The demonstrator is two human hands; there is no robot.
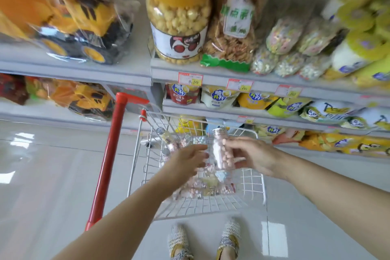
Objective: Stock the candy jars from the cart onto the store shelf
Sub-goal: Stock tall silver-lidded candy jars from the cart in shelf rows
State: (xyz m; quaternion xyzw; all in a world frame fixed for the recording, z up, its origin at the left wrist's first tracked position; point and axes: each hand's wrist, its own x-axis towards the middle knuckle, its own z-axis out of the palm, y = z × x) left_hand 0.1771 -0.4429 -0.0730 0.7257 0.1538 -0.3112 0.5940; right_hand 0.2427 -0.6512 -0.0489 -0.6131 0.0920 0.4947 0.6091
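Note:
A clear candy jar [222, 150] with a silver lid and pink candies stands upright above the white wire cart [253, 183]. My right hand [251, 156] grips it from the right side. My left hand [185, 160] reaches in from the left with relaxed fingers just beside the jar; whether it touches the jar is unclear. Several more candy jars [202, 188] lie on their sides in the cart. The store shelf [211, 79] with price tags runs ahead, above the cart.
A big jar of puffed snacks [179, 17] and a bag of noodles [234, 17] stand on the upper shelf. Snack bags [219, 96] fill the lower shelves; toy trucks [84, 27] sit at left. The cart's red handle [109, 154] rises left of the basket.

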